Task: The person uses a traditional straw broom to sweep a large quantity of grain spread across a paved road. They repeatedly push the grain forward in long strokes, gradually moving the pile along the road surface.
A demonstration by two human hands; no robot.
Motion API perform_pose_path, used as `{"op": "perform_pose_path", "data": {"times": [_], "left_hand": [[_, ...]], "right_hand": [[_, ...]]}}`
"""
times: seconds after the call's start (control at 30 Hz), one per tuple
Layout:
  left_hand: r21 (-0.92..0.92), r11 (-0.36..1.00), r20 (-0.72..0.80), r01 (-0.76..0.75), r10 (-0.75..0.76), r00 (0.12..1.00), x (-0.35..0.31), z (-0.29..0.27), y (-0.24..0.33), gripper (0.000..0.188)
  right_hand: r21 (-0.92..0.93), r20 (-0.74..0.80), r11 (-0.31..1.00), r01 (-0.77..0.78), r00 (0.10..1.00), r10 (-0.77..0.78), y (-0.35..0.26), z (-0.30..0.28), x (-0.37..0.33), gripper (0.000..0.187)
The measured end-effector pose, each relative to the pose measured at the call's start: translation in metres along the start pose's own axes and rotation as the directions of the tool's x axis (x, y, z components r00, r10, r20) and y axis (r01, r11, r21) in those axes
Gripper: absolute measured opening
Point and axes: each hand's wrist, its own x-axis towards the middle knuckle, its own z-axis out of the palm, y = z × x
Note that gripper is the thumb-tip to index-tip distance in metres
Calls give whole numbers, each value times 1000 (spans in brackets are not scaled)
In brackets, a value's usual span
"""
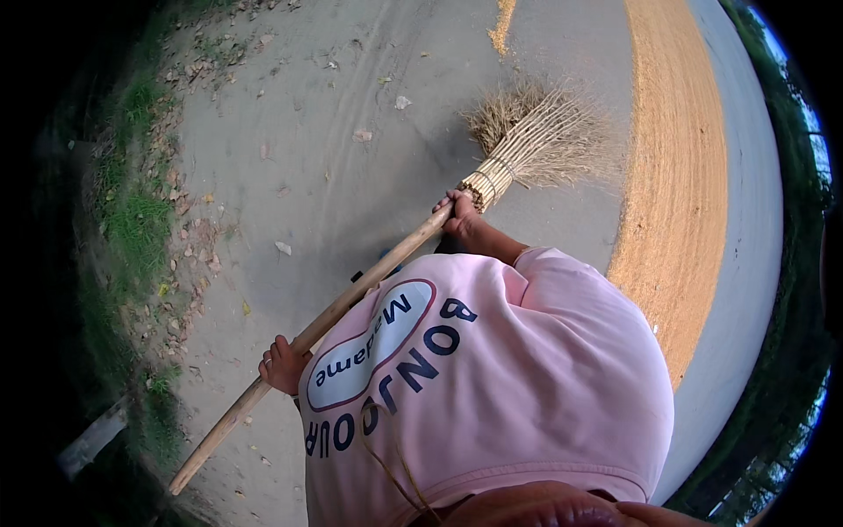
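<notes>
Large dark curved lettering (417,372), pink shirt (544,386), smaller dark word (363,350), red-rimmed oval (376,353)

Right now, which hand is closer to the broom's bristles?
Your right hand, gripping the wooden handle beside the bound twigs; your left hand holds it nearer the bare end.

Around the clock from the picture's centre, grey pavement (299,167) spreads widely, with a pale scrap (402,103) near twelve o'clock, a pinkish scrap (363,135) at eleven and a whitish flake (284,249) at nine. Farther out at nine grows green grass (136,215), bordered by dry leaves (187,250). A pale slab (95,434) lies at eight; dark foliage (795,255) fills three, bluish sky (773,42) showing at two.
</notes>
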Motion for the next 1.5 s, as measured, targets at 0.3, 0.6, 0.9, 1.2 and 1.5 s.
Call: {"op": "perform_pose_path", "data": {"times": [0.3, 0.6, 0.9, 1.2, 1.5], "left_hand": [[261, 952, 183, 158, -210, 960, -45, -68, -32, 14], [313, 945, 250, -92, 12, 968, 29, -101, -69, 14], [196, 845, 83, -498, 492, 867, 182, -92, -45, 14], [29, 639, -236, -769, 751, 616, 247, -14, 39, 18], [-385, 543, -314, -746, 683, 660, 198, 45, 107, 22]], "right_hand": [[-287, 283, 948, -141, 933, 224, 105, 135, 34, 9], [-241, 223, 963, -117, 959, 172, 130, 171, 49, 9], [324, 176, 944, 71, 975, -133, 41, 81, 26, 7], [578, -248, 756, 307, 949, -196, 17, -55, -12, 8], [455, -244, 818, 351, 933, -265, 8, -207, -42, 17]]}}
